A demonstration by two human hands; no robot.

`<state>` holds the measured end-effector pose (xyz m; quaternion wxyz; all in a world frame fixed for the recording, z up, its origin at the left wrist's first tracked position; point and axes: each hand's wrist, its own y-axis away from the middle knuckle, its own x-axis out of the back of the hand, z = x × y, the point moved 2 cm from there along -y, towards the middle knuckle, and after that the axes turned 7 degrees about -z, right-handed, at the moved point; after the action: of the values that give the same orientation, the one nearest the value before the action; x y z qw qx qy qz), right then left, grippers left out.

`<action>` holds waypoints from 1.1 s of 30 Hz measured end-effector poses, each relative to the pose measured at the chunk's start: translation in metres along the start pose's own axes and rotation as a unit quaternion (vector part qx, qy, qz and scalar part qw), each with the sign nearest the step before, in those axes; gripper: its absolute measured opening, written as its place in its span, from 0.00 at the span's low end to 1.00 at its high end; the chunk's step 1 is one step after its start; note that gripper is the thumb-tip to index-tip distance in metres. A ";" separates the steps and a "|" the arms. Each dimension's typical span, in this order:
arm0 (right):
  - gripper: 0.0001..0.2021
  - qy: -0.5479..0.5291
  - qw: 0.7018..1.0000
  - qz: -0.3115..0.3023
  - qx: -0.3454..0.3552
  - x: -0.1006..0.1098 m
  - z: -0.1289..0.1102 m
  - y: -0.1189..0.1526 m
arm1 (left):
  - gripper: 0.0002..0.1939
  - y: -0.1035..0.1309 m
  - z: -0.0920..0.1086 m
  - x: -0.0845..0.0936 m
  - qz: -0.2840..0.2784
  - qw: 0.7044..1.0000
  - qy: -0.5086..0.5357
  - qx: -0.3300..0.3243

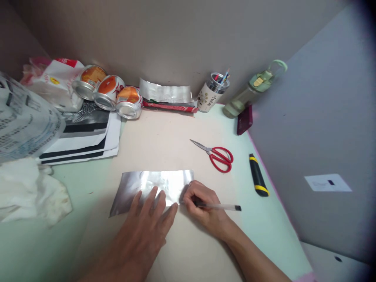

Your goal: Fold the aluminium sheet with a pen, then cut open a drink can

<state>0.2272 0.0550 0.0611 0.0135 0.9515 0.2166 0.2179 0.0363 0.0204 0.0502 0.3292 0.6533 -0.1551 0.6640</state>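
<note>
A shiny rectangular metal sheet (132,184) lies on the pale board in front of me. My left hand (147,227) rests with spread fingers on its lower edge, holding nothing. At the sheet's lower right corner, my right hand (204,203) is closed on a pen (226,206) with a clear barrel and a black end that points right. The pen's tip is hidden by my fingers. Scissors with red handles (221,158) lie beyond my right hand, and a black and yellow utility knife (258,176) is farther right.
Three cans (129,102) lie at the back left beside printed papers (85,137) and plastic bags (26,121). Metal strips (166,93), a pen cup (209,96), a green bottle (243,100) and a dark red box (244,120) line the back. A white cloth (29,192) lies left.
</note>
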 end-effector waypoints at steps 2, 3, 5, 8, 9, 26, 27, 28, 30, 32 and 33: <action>0.09 -0.066 0.998 0.008 -0.018 0.004 0.005 -0.001 | 0.30 0.001 0.000 -0.002 0.006 1.000 0.001 -0.021; 0.08 -0.122 0.992 0.019 -0.030 0.008 0.009 -0.001 | 0.30 0.001 -0.001 -0.005 0.012 1.000 0.000 -0.020; 0.09 -0.247 0.966 0.054 -0.050 0.015 0.017 -0.003 | 0.31 0.000 -0.003 -0.010 0.020 1.000 0.003 -0.016; 0.12 -0.350 0.930 0.099 -0.049 0.026 0.025 -0.005 | 0.31 -0.002 -0.005 -0.016 0.018 0.999 0.011 -0.026; 0.13 -0.360 0.926 0.102 -0.046 0.028 0.026 -0.006 | 0.32 -0.003 -0.005 -0.017 0.017 0.999 0.012 -0.024; 0.09 -0.257 0.966 0.011 -0.026 0.011 0.006 0.004 | 0.26 0.002 -0.004 -0.003 0.107 0.993 -0.020 -0.041; 0.07 -0.221 0.974 0.017 -0.038 0.008 0.004 0.003 | 0.25 0.002 -0.005 -0.003 0.116 0.992 -0.022 -0.042; 0.04 -0.182 0.982 0.023 -0.048 0.006 0.002 0.003 | 0.24 0.002 -0.007 -0.003 0.128 0.991 -0.025 -0.042; 0.02 -0.101 0.993 0.033 -0.053 0.002 -0.001 0.002 | 0.24 0.003 -0.008 -0.004 0.150 0.987 -0.033 -0.051; 0.05 -0.040 0.998 0.040 -0.041 -0.001 0.000 0.001 | 0.25 0.006 -0.009 -0.004 0.170 0.983 -0.037 -0.061; 0.05 -0.021 0.998 0.043 -0.034 -0.003 0.000 0.001 | 0.25 0.007 -0.009 -0.004 0.156 0.985 -0.037 -0.061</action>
<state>0.2253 0.0527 0.0596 0.0409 0.9634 0.1673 0.2054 0.0247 0.0200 0.0467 0.2546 0.6244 -0.3072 0.6716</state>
